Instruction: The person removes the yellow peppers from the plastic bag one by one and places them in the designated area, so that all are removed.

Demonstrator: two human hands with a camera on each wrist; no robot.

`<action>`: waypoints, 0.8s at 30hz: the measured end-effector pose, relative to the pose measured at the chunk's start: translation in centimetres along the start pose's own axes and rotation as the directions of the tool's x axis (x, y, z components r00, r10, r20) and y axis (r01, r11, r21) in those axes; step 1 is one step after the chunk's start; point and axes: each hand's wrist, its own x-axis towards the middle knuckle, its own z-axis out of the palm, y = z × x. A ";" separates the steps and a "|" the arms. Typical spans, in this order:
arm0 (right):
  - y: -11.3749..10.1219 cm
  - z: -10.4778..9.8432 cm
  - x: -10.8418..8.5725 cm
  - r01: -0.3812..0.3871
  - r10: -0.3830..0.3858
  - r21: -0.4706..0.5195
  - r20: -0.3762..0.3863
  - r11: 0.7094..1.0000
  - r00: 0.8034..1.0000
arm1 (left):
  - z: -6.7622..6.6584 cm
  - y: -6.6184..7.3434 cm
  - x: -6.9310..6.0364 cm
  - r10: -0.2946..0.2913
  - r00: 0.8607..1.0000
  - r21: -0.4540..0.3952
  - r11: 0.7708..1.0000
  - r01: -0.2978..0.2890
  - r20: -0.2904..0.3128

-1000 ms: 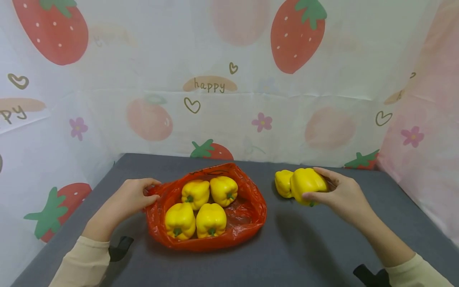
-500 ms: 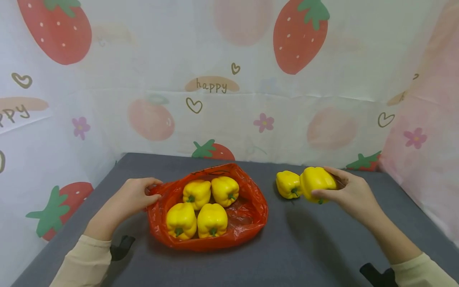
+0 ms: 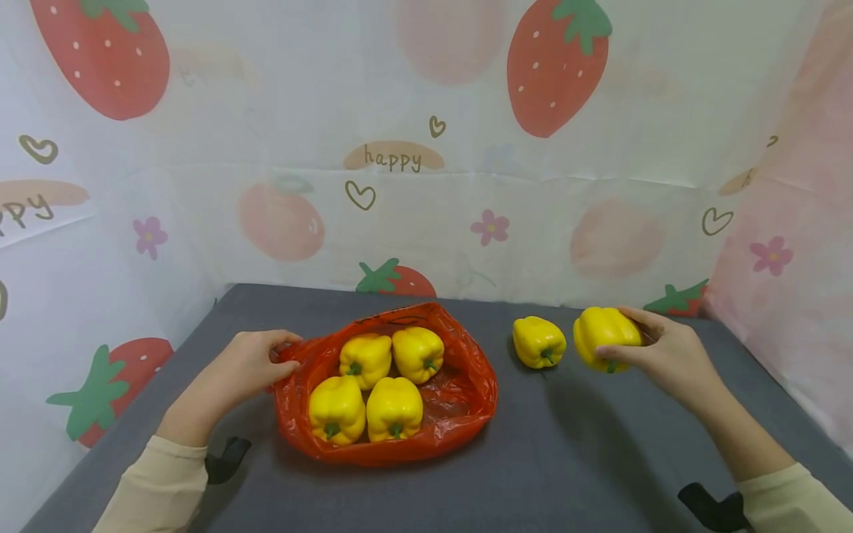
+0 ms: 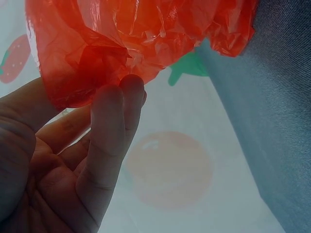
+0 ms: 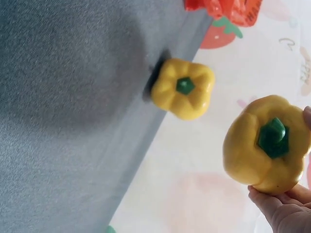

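On the left of the table, a red plastic bag lies with its mouth wide, several yellow bell peppers inside. My left hand pinches the bag's left rim; the left wrist view shows thumb and fingers on the thin red plastic. To the right, my right hand holds a yellow bell pepper above the table, its green stem toward me. Another yellow bell pepper rests on the table just left of the held one, apart from it and from the bag.
A dark grey cloth covers the table. Behind and along both sides hangs a white sheet printed with strawberries, flowers and hearts. Black straps are at the wrists.
My right hand has moved to the right with its bell pepper, opening a gap to the pepper on the table. The left hand keeps its grip on the bag's rim.
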 end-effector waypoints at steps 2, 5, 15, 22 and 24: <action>0.3 -0.1 0.2 -0.008 0.008 0.001 0.001 1.000 1.000 | 0.0 0.0 0.0 -0.003 1.000 0.002 1.000 0.003 0.001; 0.7 -0.3 0.6 -0.015 0.015 0.003 0.004 1.000 1.000 | 0.0 0.1 0.0 -0.006 1.000 0.005 1.000 0.006 0.001; 2.4 -0.6 1.7 -0.032 0.033 -0.022 0.032 0.999 0.999 | -0.1 0.1 0.0 -0.010 1.000 0.005 1.000 0.010 0.006; 3.9 -0.4 2.5 -0.026 0.027 -0.015 0.049 1.000 0.998 | -0.1 0.1 -0.1 -0.015 1.000 0.006 1.000 0.015 0.012; 4.2 -0.3 2.8 -0.028 0.028 -0.010 0.055 1.000 0.998 | -0.1 0.1 -0.1 -0.018 1.000 0.002 1.000 0.018 0.012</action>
